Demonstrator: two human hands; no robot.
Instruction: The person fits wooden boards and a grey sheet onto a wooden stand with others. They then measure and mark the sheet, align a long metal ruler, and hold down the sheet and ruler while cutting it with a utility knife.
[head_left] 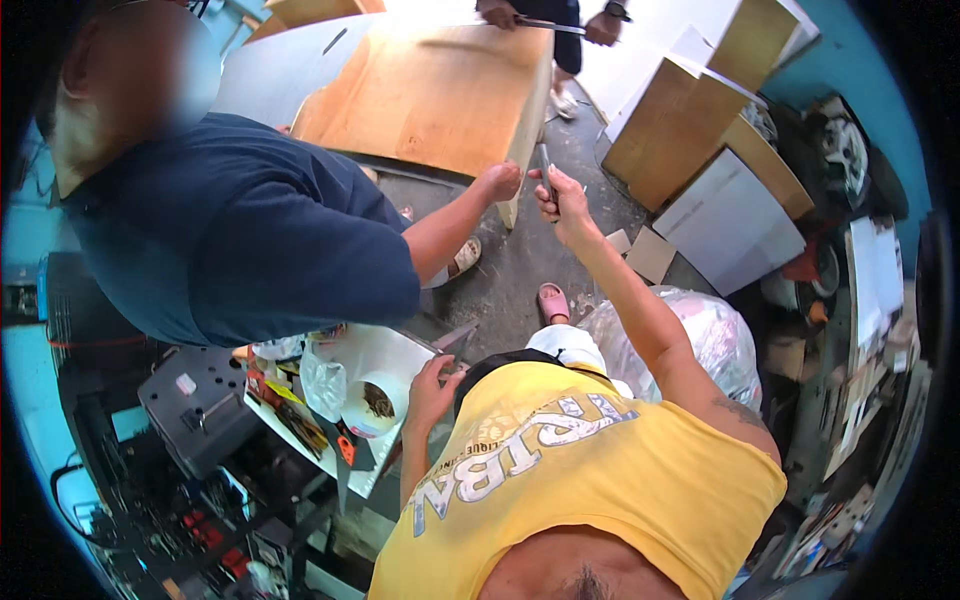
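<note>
Work at the near corner of a big plywood panel (430,95), by the look of it marking or trimming along its pale edge. Right hand (560,205) stretched out toward 12 o'clock, closed around a slim dark tool (545,165) (blade or pencil, too small to tell), with the tool pointing up along that edge. Just at 9 o'clock of it, a co-worker's hand (500,182) in a loose fist on the same corner, seemingly bracing the panel.

Left hand (435,385) low and near the body, at about 7 o'clock from the right one and well apart from the panel, fingers curled at the rim of the cluttered bench (385,350) and touching a flat grey metal blade (455,338); truly gripped or only rested upon, cannot tell. Roll of tape (375,400) just at 9 o'clock of that hand.

Next move, as a judgement only: calls for a steady tool tip kept tight to the panel edge, well clear of the bracing knuckles so close beside it, and a panel held dead still
</note>
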